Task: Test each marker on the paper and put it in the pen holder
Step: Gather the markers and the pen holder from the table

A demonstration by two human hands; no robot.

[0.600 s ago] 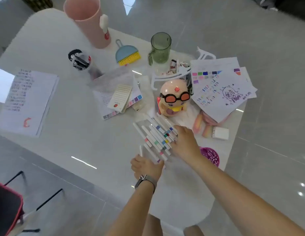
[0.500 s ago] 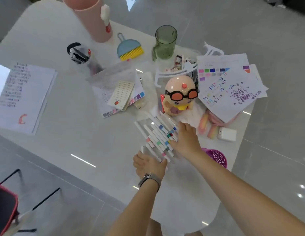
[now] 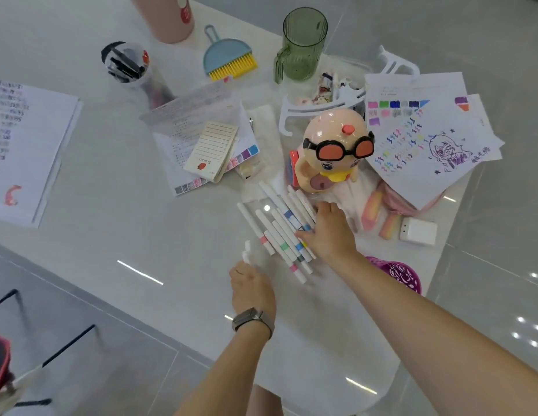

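A loose row of white-barrelled markers with coloured bands (image 3: 281, 232) lies on the glossy white bench (image 3: 117, 211), just in front of the peach toy figure with orange goggles (image 3: 330, 154). The right hand (image 3: 329, 232) rests on the row's near-right side, fingers (image 3: 305, 235) laid fairly straight and slightly spread over the barrels. The left hand (image 3: 251, 285), with a wristwatch (image 3: 252, 318), sits at the row's near end and pinches one white marker (image 3: 247, 253) that pokes up from its curled fingers. A sheet of white paper with coloured squiggles and a sketched face (image 3: 426, 142) lies right of the toy. A clear round pen holder with dark pens inside (image 3: 125, 64) stands well beyond and left of the toy, with a ribbed green plastic jug (image 3: 302, 45) behind it
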